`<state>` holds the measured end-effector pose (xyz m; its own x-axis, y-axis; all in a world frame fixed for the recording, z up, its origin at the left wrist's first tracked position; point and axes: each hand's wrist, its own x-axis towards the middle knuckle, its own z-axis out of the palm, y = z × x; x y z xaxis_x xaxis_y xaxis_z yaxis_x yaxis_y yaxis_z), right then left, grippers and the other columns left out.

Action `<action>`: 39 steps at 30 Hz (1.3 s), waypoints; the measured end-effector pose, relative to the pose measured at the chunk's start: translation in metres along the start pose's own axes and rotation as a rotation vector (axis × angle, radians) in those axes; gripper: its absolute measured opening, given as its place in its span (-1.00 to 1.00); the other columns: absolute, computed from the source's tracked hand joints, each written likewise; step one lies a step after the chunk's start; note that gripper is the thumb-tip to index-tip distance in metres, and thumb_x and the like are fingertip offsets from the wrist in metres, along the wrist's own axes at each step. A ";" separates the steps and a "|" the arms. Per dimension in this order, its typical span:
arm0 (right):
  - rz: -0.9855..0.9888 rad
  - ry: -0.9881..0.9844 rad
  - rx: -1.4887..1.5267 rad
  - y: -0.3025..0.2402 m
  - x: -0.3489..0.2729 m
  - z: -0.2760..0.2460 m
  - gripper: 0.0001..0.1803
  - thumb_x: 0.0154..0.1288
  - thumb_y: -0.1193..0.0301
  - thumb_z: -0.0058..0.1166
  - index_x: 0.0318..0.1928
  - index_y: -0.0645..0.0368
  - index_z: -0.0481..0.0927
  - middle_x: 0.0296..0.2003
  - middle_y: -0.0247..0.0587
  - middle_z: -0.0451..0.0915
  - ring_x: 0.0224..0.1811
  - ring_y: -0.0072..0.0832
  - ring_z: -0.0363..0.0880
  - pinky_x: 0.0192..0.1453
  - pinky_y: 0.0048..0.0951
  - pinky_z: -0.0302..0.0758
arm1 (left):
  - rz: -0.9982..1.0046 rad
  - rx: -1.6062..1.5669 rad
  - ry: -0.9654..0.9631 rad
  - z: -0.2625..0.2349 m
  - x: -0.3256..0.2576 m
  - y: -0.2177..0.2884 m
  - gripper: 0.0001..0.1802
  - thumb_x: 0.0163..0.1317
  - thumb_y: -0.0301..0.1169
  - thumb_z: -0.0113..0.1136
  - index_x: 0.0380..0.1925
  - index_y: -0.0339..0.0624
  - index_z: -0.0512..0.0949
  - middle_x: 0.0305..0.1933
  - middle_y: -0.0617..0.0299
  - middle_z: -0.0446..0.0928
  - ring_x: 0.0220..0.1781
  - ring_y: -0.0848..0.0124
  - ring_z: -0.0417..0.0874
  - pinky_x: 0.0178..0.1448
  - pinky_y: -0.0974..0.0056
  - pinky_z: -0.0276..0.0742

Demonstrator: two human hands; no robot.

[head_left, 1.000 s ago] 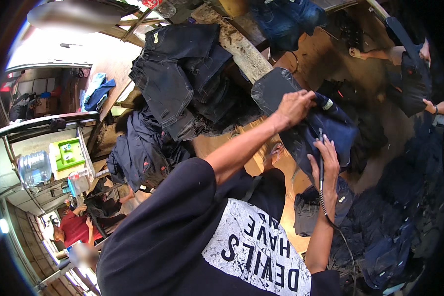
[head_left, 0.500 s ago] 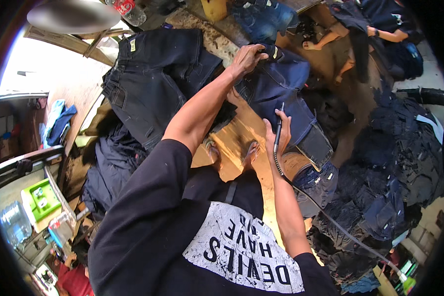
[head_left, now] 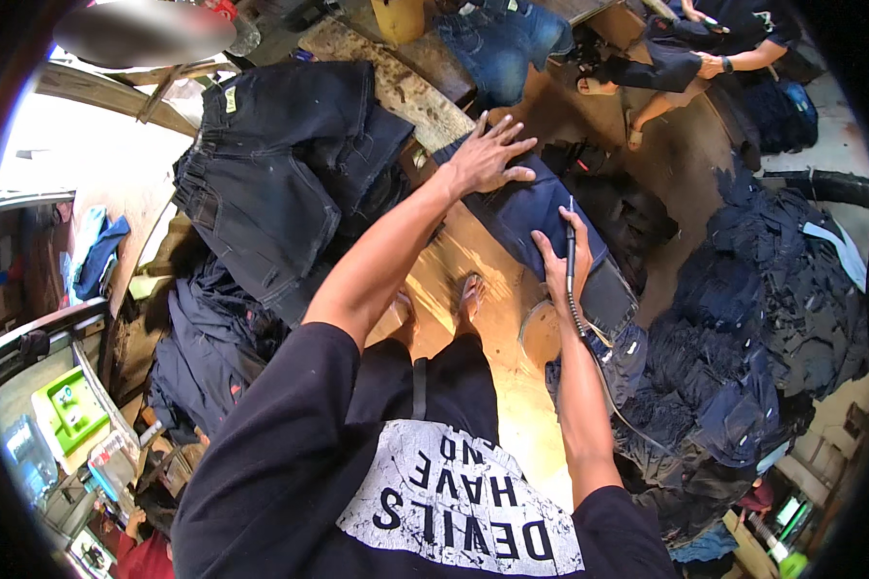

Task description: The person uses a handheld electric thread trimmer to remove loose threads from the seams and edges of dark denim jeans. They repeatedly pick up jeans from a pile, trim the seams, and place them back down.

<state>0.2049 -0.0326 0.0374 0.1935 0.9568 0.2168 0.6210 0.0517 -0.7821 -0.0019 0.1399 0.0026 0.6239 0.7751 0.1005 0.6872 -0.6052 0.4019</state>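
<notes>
A dark blue pair of jeans (head_left: pixel 536 207) lies stretched over a narrow board in front of me. My left hand (head_left: pixel 488 154) rests flat on its upper part, fingers spread. Lower down, my right hand (head_left: pixel 562 253) grips a slim pen-like rotary tool (head_left: pixel 570 241) with a flexible cable trailing down, its tip pointed up along the denim.
A stack of black jeans (head_left: pixel 270 174) lies on the wooden bench to the left. Heaps of dark denim (head_left: pixel 753 328) cover the floor at right. A seated person (head_left: pixel 705 48) works at the top right. Blue jeans (head_left: pixel 502 39) lie at the top. My sandalled feet (head_left: pixel 434 309) stand on orange floor.
The view has swung down and left. My left hand went from gripping the jeans' top edge to lying flat on them; the right hand with the tool moved onto the denim.
</notes>
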 end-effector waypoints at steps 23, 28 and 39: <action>-0.524 -0.249 0.370 0.022 0.074 0.050 -0.66 0.02 0.64 0.38 -0.11 0.33 0.77 -0.19 0.06 0.85 -0.11 -0.10 0.90 0.08 -0.22 0.82 | -0.766 -0.572 0.503 0.000 -0.088 0.081 -0.15 -0.08 -0.47 0.77 0.21 -0.16 0.44 -0.18 0.12 0.78 -0.23 0.49 0.76 -0.27 0.40 0.60; -0.569 -0.340 0.352 0.021 0.069 0.057 -0.69 0.03 0.60 0.37 -0.14 0.33 0.79 -0.22 0.05 0.84 -0.10 -0.09 0.90 0.10 -0.20 0.83 | -0.779 -0.640 0.417 -0.002 -0.088 0.073 -0.24 -0.06 -0.57 0.63 0.17 -0.13 0.44 -0.18 0.11 0.79 -0.19 0.42 0.78 -0.18 0.37 0.62; -0.609 -0.393 0.276 0.018 0.069 0.060 -0.70 0.05 0.54 0.38 -0.14 0.36 0.80 -0.24 0.10 0.84 -0.08 -0.08 0.91 0.13 -0.17 0.84 | -0.737 -0.773 0.425 0.003 -0.098 0.064 -0.23 -0.07 -0.60 0.62 0.21 -0.17 0.48 -0.09 0.09 0.78 -0.05 0.37 0.78 0.10 0.31 0.70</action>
<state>0.1844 0.0516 0.0030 -0.4368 0.7656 0.4722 0.3096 0.6208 -0.7202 -0.0177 0.0245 0.0156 -0.1121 0.9821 -0.1515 0.3296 0.1805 0.9267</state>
